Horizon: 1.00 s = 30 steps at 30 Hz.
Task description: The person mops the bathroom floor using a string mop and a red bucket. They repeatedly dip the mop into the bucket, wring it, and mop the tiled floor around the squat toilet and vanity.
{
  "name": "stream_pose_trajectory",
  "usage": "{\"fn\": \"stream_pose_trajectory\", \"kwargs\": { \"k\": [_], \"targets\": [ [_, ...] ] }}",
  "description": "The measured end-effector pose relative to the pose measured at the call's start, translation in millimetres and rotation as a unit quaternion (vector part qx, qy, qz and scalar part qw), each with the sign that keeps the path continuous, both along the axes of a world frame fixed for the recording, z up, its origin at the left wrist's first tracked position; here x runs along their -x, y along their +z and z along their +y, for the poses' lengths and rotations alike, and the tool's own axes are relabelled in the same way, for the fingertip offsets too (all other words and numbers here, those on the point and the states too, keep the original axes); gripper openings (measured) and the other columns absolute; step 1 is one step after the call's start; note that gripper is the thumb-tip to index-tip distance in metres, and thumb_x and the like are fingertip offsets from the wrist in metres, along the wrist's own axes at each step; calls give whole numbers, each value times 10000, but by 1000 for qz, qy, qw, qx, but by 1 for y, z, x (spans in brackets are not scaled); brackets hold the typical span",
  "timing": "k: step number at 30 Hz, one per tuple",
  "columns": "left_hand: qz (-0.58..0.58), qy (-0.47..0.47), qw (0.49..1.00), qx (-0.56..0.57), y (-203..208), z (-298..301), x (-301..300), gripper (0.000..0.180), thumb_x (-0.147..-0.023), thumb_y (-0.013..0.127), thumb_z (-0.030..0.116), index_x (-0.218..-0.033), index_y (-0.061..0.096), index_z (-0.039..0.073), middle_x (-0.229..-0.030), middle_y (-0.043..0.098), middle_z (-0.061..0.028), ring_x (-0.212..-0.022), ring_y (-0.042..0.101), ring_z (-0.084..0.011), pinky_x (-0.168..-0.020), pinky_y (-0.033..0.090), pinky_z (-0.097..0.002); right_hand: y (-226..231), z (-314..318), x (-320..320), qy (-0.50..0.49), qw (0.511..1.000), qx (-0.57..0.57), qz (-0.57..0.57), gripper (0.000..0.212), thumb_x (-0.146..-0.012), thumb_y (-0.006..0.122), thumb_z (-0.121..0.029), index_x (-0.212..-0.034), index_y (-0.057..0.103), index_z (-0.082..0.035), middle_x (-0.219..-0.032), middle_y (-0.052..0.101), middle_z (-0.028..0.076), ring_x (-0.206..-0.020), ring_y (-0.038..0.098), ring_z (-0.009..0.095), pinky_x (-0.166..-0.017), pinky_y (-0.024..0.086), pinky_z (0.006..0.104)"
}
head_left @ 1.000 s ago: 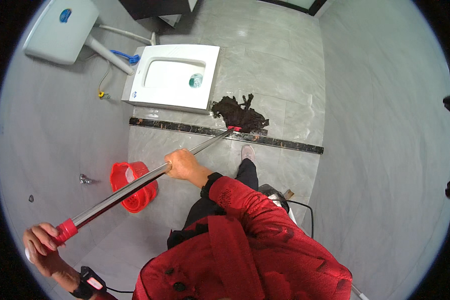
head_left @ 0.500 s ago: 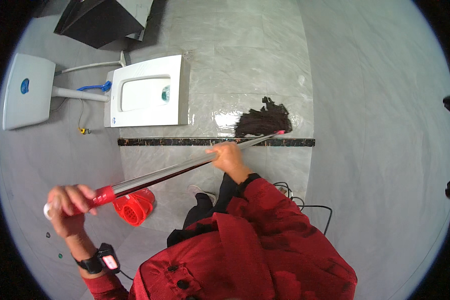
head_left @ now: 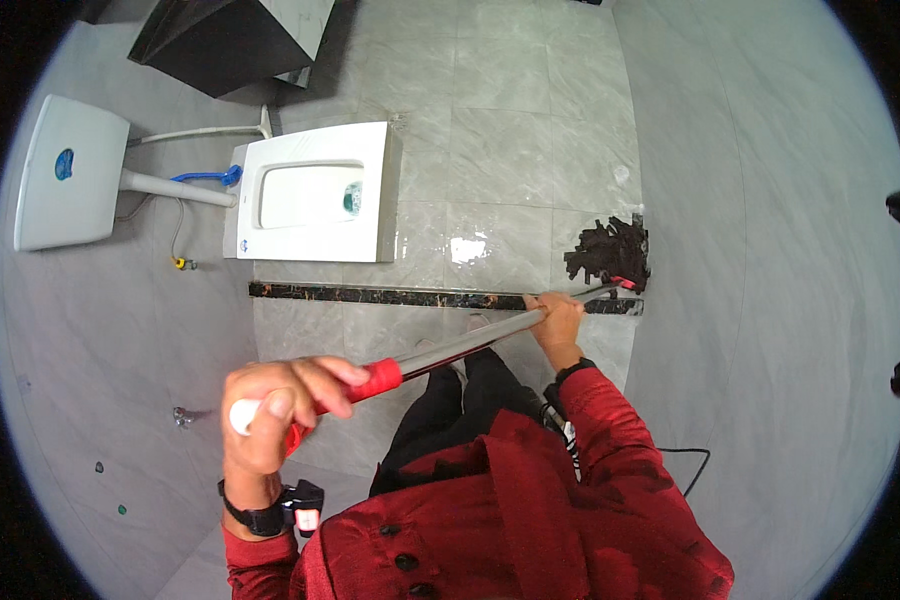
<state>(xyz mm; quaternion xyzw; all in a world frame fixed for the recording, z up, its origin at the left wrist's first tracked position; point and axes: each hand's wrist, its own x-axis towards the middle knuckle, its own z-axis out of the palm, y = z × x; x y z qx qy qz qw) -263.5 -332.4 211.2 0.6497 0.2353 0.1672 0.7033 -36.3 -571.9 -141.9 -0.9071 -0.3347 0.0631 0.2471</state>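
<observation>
Both of my hands grip a mop with a shiny metal pole [head_left: 470,342]. At the pole's upper end, my left hand [head_left: 275,405] wraps round the red grip [head_left: 375,378], and a white end cap shows by the thumb. Farther down, my right hand [head_left: 558,325] is closed round the metal near the dark threshold strip. The dark, stringy mop head [head_left: 610,252] lies on the wet tiles against the right wall, joined to the pole by a pink-red socket [head_left: 623,283].
A white squat toilet [head_left: 380,190] is at the left, with a wall cistern [head_left: 75,175] and a blue brush [head_left: 225,177]. A black marbled strip [head_left: 400,296] crosses the floor. A red bucket [head_left: 293,440] is mostly hidden under my left hand. A black cable [head_left: 705,460] lies at right.
The mop head has slid right to the wall. Both hands have moved right with the pole, and the red bucket is now mostly covered by my left hand.
</observation>
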Motion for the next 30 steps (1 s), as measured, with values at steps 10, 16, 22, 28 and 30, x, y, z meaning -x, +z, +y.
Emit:
{"fn": "stream_pose_trajectory", "kwargs": {
  "k": [10,16,22,28,30],
  "targets": [
    [36,78,980,-177,93,22,107,464,-951,512,350,-570,425,102,-590,586,-130,-835,660,-352,-514,551,-422,52,160,82,179,977,-96,67,145,-784,725,-250,-705,674,-139,-788,667,48,-857,621,266,-784,366,447],
    [109,160,937,-291,139,-6,146,420,-957,446,366,-634,373,107,-635,540,-133,-814,603,-295,-506,527,-363,72,241,143,256,941,-138,171,75,-729,783,-169,-778,726,-170,-848,688,50,-932,629,254,-868,389,463],
    [107,175,890,-407,153,-43,78,415,-957,429,304,-606,339,101,-600,509,-137,-545,509,-266,-676,528,-504,83,267,134,352,905,-112,211,131,-717,722,-187,-675,619,-117,-806,651,74,-902,618,293,-823,377,418],
    [62,174,939,-291,146,-29,41,415,-981,436,374,-669,374,108,-696,548,-129,-905,596,-299,-430,501,-328,90,218,52,315,927,-92,179,214,-809,715,-299,-704,689,-115,-762,666,67,-860,633,260,-836,349,411],
    [35,55,974,-217,137,-20,33,417,-992,446,372,-672,376,114,-695,547,-122,-959,588,-316,-402,498,-323,84,197,10,286,940,-81,169,231,-817,731,-337,-737,724,-121,-768,673,68,-838,644,256,-852,349,407]
  ]
}}
